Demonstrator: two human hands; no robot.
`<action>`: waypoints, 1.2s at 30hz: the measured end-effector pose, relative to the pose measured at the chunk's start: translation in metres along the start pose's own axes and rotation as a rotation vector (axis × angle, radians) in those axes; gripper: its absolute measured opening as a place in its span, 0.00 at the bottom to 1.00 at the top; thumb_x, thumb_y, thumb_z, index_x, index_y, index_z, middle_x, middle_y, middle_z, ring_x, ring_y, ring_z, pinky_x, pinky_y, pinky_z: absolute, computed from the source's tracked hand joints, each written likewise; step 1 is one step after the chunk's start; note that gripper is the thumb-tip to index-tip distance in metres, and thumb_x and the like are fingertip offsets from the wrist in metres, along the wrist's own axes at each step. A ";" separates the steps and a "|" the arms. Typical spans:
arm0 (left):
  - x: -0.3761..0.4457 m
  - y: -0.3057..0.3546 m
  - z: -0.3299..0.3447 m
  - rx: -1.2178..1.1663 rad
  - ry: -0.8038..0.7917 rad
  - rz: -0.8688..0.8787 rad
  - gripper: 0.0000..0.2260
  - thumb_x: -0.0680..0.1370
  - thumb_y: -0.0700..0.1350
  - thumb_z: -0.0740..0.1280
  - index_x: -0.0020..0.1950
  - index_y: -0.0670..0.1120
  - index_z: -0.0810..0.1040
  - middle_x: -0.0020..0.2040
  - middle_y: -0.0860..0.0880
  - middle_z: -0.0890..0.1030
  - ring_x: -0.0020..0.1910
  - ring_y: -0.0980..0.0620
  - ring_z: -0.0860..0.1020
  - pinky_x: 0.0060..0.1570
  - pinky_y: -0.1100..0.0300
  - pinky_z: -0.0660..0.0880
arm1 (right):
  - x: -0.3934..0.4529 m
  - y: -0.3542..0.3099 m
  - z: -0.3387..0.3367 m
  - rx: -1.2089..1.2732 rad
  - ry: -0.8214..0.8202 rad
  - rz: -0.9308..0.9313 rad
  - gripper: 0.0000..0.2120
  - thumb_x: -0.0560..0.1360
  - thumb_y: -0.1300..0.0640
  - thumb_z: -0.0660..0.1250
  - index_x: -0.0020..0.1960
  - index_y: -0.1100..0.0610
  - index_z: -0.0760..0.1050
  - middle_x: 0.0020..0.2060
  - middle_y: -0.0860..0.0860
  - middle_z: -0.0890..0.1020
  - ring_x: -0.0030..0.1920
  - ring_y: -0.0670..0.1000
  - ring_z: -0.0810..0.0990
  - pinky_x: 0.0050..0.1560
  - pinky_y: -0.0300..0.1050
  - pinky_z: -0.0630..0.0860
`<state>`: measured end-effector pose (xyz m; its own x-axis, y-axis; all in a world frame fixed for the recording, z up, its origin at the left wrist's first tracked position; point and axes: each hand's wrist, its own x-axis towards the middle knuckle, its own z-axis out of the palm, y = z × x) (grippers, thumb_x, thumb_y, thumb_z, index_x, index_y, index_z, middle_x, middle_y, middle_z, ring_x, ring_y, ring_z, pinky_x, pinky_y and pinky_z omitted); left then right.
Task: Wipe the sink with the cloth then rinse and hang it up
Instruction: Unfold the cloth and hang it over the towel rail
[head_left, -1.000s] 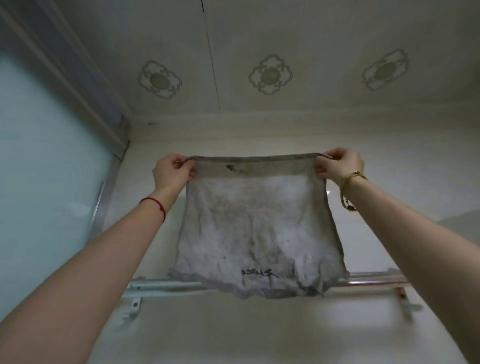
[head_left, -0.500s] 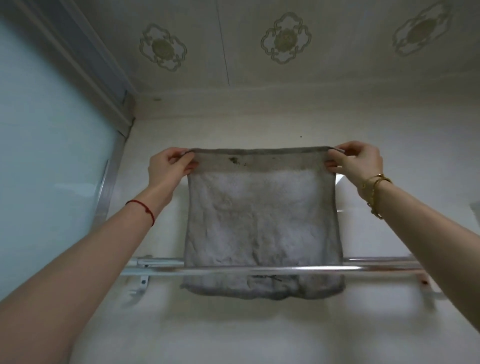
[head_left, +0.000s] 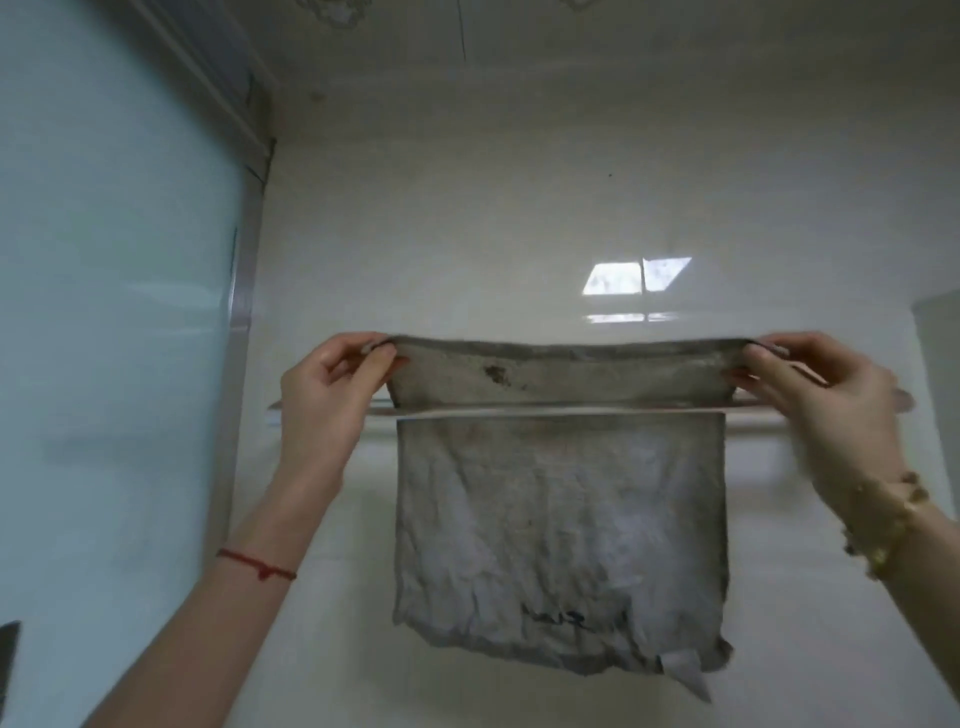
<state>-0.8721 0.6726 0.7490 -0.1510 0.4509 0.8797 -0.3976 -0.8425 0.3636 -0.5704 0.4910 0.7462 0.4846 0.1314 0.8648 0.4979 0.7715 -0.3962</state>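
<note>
Head camera view looks up at a pale wall, and a grey cloth (head_left: 561, 525) fills the middle of the frame. Both hands are raised and each one pinches a top corner of it. On the left side of the frame, the left hand (head_left: 324, 400) holds the upper left corner between thumb and curled fingers. On the right side, the right hand (head_left: 826, 400) holds the upper right corner in the same way, and this hand is a little blurred. Between the hands the top edge of the cloth is stretched almost straight, with a small dark stain near its left part. A metal rail (head_left: 748, 410) runs across the wall at the height of the hands. Most of the cloth hangs down below the rail, wrinkled, with dark handwriting near its bottom edge and a small tag at the lower right corner. Whether the cloth passes in front of the rail or behind it, I cannot tell for sure. At the left wrist there is a red string (head_left: 257, 564), and at the right wrist a gold bracelet (head_left: 893, 525). Frosted glass with a metal frame (head_left: 239, 322) takes the left part of the frame. A bright window reflection (head_left: 636, 275) shows on the wall above the cloth, to the right of centre.
</note>
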 end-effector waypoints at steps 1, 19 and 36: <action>-0.017 -0.006 -0.006 0.014 0.002 -0.013 0.09 0.76 0.34 0.70 0.45 0.48 0.83 0.44 0.45 0.84 0.47 0.48 0.83 0.56 0.56 0.78 | -0.018 0.004 -0.008 -0.017 -0.010 0.022 0.06 0.68 0.57 0.72 0.44 0.57 0.79 0.39 0.53 0.82 0.45 0.54 0.83 0.54 0.46 0.80; -0.089 -0.058 -0.030 -0.121 0.072 -0.497 0.15 0.74 0.33 0.72 0.58 0.42 0.76 0.51 0.43 0.83 0.44 0.54 0.82 0.38 0.70 0.78 | -0.104 0.062 -0.023 -0.019 0.177 0.377 0.09 0.74 0.69 0.66 0.54 0.63 0.73 0.42 0.55 0.78 0.43 0.52 0.79 0.41 0.34 0.80; -0.126 -0.085 -0.048 0.014 -0.068 -0.554 0.06 0.77 0.40 0.71 0.52 0.46 0.82 0.45 0.51 0.85 0.41 0.59 0.81 0.40 0.70 0.78 | -0.122 0.072 -0.035 0.028 0.041 0.341 0.07 0.77 0.65 0.64 0.44 0.56 0.76 0.42 0.47 0.82 0.44 0.46 0.79 0.47 0.38 0.79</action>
<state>-0.8629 0.7012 0.5924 0.1363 0.8078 0.5734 -0.3889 -0.4887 0.7810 -0.5689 0.5089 0.6012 0.6483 0.3602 0.6708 0.2826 0.7042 -0.6513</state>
